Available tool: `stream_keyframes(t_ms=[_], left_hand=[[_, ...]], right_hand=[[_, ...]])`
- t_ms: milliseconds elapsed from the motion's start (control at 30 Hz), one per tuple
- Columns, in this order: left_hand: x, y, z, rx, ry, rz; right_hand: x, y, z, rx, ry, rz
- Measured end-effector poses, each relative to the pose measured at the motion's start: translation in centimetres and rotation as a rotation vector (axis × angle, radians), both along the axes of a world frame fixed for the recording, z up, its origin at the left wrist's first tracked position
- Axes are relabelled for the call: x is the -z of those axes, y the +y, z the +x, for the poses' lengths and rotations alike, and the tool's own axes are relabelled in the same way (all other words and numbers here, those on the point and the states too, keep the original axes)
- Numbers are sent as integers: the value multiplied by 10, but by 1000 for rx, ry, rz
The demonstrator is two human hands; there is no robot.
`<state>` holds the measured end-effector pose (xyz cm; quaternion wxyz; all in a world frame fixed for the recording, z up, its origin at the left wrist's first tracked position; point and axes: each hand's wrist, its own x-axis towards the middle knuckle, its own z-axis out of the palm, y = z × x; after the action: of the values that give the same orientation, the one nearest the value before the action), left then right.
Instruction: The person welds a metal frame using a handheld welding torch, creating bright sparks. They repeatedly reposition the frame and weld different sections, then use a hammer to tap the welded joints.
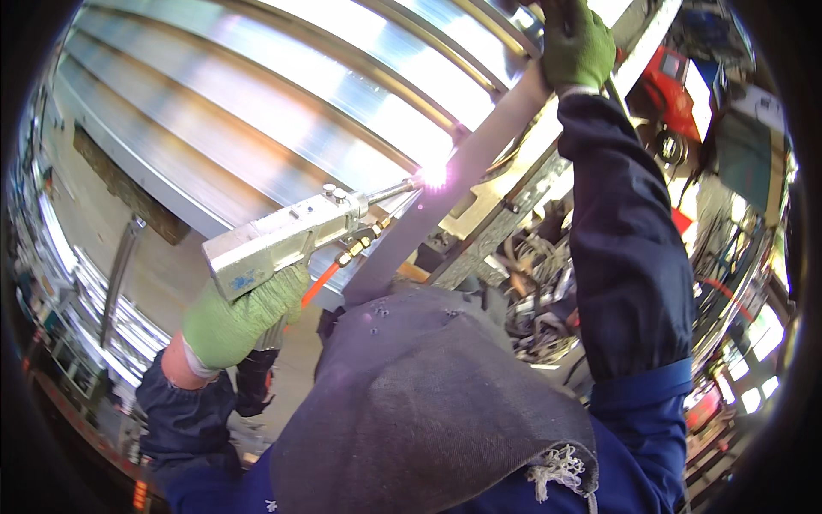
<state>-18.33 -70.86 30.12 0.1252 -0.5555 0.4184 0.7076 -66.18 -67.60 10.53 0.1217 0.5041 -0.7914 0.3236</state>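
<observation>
My left hand (244, 319), in a green glove, is wrapped around the grip of a silver handheld welding gun (282, 238). The gun's thin nozzle points up and right, and a bright pinkish-white glow burns at its tip. That tip meets the edge of a flat grey metal strip (475, 158) where ribbed, shiny metal panelling (282, 107) adjoins it. Brass fittings and an orange hose (320, 284) hang below the gun's body. My right hand (580, 50), also gloved in green, is at the strip's far end. Its fingers are partly cut off by the upper edge, so their grip is unclear.
Dark grey cloth (428, 403) blocks the lower middle. Beneath and right of the strip lie a metal frame beam (505, 214) and a tangle of scrap pieces (544, 317). A red machine (676, 90) stands at the upper right. A rusty bar (124, 184) lies at left.
</observation>
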Motion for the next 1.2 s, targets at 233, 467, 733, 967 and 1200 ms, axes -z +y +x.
stream_keyframes(t_ms=[233,467,733,967,1200], left_hand=[[-6,43,51,-265,21,-64],[-35,125,93,-310,-108,-216],[-44,284,110,-672,-99,-387],[-48,411,100,-868,-134,-615],[-22,470,88,-1097,-110,-766]], right_hand=[[7,-9,-7,94,183,69],[-2,-4,0,85,91,134],[-4,0,1,82,36,203],[-16,6,-7,21,-90,227],[7,107,-4,109,-256,-137]])
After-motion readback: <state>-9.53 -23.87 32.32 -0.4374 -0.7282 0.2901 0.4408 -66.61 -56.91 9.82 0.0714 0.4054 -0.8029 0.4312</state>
